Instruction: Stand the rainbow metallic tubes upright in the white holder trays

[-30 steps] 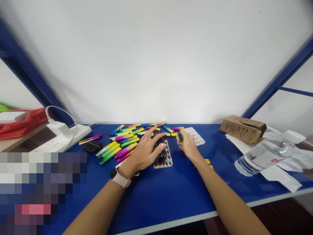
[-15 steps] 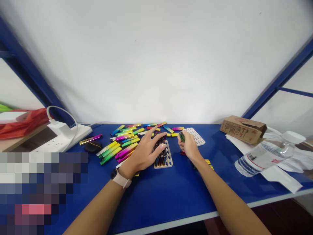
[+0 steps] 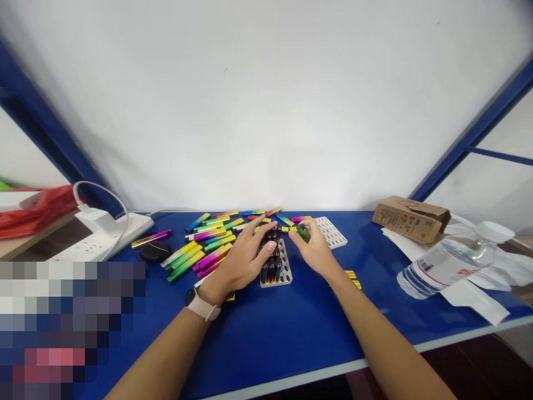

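Note:
My left hand (image 3: 245,253) rests with fingers apart over a white perforated tray (image 3: 286,272). Several dark, round-ended tubes (image 3: 271,265) stand upright in the tray's left part, its right-hand holes showing bare. My left thumb touches or hovers just above them; I cannot tell which. To the tray's right, my right hand (image 3: 310,244) is closed around a small green, shiny piece (image 3: 303,233), mostly covered by the fingers. Left of the tray lies a loose pile of flat, shiny, colour-fading tubes (image 3: 187,260) in green, yellow, pink and blue.
A second perforated tray (image 3: 332,233) lies behind my right hand. On the right are a cardboard box (image 3: 410,219), a water bottle (image 3: 453,264) and white papers (image 3: 477,300). A power strip (image 3: 137,223) and a black pouch (image 3: 155,251) lie left. A wall (image 3: 266,111) stands behind.
My right hand has moved left and slightly nearer the tray, turning the green piece in its grip. My left hand has stayed over the tray, its fingers nearly unchanged.

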{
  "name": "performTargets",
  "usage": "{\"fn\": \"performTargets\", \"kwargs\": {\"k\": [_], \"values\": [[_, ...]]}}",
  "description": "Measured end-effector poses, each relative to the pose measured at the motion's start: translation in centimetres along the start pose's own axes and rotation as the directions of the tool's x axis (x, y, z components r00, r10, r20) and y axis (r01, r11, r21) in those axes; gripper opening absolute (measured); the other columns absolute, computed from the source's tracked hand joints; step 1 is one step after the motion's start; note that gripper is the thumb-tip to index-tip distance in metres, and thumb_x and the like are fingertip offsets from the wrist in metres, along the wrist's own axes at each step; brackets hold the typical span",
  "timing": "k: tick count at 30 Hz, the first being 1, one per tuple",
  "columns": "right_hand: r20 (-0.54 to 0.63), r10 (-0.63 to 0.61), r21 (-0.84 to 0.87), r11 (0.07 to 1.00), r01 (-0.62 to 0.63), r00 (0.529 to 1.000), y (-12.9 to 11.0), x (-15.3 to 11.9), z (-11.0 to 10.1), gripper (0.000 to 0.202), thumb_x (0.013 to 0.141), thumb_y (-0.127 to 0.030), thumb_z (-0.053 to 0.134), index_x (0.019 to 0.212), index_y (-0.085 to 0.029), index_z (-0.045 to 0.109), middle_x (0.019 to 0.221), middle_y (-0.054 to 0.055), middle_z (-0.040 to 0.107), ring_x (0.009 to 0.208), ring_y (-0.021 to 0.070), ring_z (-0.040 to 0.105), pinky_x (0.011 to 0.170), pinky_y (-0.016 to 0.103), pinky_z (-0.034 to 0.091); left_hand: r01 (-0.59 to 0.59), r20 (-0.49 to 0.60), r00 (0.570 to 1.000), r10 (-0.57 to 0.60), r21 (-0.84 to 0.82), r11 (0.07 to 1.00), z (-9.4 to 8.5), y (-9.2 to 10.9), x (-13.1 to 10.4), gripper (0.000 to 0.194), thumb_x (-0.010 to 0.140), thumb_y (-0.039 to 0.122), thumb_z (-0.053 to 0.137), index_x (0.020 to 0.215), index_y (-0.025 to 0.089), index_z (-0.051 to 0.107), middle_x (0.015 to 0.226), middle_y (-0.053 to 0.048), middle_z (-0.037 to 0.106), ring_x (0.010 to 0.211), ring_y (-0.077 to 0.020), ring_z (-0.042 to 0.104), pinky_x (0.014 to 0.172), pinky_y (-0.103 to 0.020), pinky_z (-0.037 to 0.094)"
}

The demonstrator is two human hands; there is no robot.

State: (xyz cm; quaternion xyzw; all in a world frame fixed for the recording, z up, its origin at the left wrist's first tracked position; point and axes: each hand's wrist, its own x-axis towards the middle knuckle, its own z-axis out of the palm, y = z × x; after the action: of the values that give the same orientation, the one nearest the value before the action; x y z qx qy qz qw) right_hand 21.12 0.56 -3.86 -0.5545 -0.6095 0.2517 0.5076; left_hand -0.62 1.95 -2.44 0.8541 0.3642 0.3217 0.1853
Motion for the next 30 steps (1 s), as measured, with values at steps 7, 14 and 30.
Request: {"fn": "performTargets", "kwargs": {"k": [7,14,30], "values": [[0.044,-0.037,-0.129,0.991,0.043,0.998,-0.7,-0.5,-0.2,0.030,0.103,-0.049,0.034,0.095,-0.024,0.051,0.072,-0.001,0.058,0.066,0.0195,0.060,0.068,0.032,0.043,0.016,-0.055,0.998,-0.019,-0.051,0.999,0.1,-0.3,0.1,0.045,0.106,0.042,0.031,0.148,0.029,0.042,0.159,-0.007,0.037,0.149,-0.0240,0.031,0.124,-0.049,0.026],[0.171,-0.012,-0.242,0.969,0.053,0.985,-1.1,-0.7,-0.1,0.033,0.103,-0.051,0.035,0.096,-0.023,0.052,0.080,0.003,0.064,0.075,0.0228,0.061,0.070,0.033,0.042,0.011,-0.228,0.974,-0.006,0.022,1.000,0.0,-0.9,0.7,0.035,0.106,0.034,0.033,0.134,0.024,0.052,0.134,-0.008,0.057,0.130,-0.0231,0.050,0.114,-0.045,0.038],[0.270,-0.082,-0.207,0.968,0.141,0.959,-0.7,-0.5,0.7,0.021,0.101,-0.039,0.046,0.103,-0.021,0.057,0.092,0.005,0.069,0.082,0.0219,0.064,0.075,0.033,0.045,0.055,-0.266,0.964,0.000,0.200,0.978,0.7,-2.0,0.8,0.025,0.096,0.017,0.045,0.119,0.019,0.055,0.113,-0.010,0.060,0.114,-0.0278,0.056,0.101,-0.046,0.048]]}}
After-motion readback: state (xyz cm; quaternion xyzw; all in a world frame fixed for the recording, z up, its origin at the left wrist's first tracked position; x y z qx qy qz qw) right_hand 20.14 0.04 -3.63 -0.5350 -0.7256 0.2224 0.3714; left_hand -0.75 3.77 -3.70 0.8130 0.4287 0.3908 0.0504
